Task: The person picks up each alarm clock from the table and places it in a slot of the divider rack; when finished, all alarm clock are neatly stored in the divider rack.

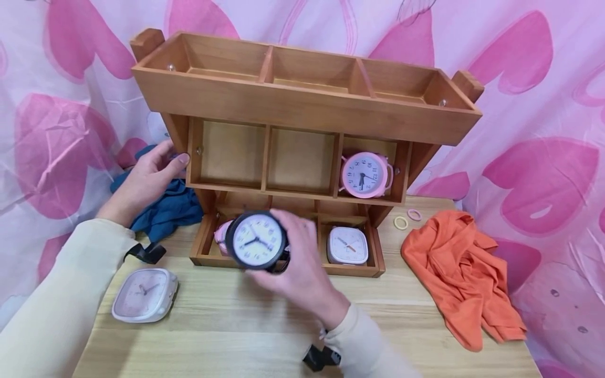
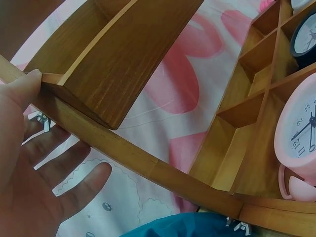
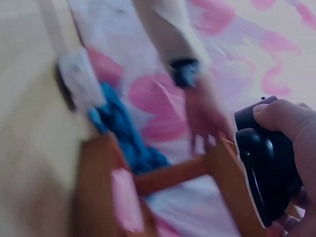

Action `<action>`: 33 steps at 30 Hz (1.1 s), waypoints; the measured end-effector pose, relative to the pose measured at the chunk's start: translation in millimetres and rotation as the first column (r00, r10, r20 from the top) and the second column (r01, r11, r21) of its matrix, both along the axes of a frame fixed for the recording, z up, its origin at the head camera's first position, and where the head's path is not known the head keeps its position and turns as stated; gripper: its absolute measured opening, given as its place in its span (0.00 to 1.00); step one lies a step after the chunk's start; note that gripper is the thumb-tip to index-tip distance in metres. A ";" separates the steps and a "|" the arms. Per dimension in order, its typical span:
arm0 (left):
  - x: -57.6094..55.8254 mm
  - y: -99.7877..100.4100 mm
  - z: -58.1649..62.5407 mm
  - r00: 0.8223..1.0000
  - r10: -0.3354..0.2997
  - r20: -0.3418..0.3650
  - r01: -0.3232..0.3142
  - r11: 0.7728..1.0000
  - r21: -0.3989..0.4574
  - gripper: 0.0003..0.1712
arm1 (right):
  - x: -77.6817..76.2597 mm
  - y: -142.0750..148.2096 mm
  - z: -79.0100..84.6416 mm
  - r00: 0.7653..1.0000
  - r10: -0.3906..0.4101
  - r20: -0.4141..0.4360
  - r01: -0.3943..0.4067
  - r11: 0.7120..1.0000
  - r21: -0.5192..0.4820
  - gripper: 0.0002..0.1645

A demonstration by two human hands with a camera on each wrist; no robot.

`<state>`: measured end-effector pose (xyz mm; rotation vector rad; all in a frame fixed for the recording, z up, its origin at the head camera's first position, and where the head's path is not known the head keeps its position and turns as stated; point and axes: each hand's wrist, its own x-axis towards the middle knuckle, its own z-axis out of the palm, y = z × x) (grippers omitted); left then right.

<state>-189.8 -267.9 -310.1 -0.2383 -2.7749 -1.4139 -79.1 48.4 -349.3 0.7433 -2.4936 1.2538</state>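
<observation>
My right hand [image 1: 302, 262] grips a round black alarm clock [image 1: 257, 240], its white dial turned toward the head camera, in front of the wooden rack's bottom tier. The right wrist view shows the black clock's back [image 3: 269, 163] under my thumb. My left hand [image 1: 151, 173] holds the left side of the tiered wooden rack [image 1: 302, 107], thumb on its rail [image 2: 98, 126] and fingers behind it. A pink alarm clock [image 1: 364, 176] sits in the middle tier's right compartment. Below it a white square clock [image 1: 347, 245] occupies the bottom right. Another pink clock [image 2: 298, 128] is partly hidden behind the black one.
A white square clock [image 1: 144, 295] lies on the table [image 1: 212, 336] at left. Blue cloth [image 1: 170, 210] is bunched behind my left arm. To the right are an orange cloth [image 1: 460, 273], a yellow ring [image 1: 400, 223] and a pink ring [image 1: 414, 214]. A heart-patterned curtain [image 1: 510, 42] hangs behind.
</observation>
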 end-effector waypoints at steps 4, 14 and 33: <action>-0.7 0.9 -0.5 1.000 0.000 0.000 0.000 1.000 0.004 0.33 | -21.8 16.1 19.0 0.996 -0.062 -0.066 0.061 0.998 -0.020 0.61; -0.3 1.5 -0.3 1.000 -0.009 0.009 0.008 1.000 0.020 0.34 | -78.0 41.8 45.5 0.943 -0.141 -0.301 0.171 0.982 0.076 0.56; -2.4 0.0 -0.5 1.000 -0.008 0.003 0.008 1.000 0.028 0.32 | -112.9 27.1 60.3 0.898 -0.275 -0.342 0.389 0.859 0.332 0.58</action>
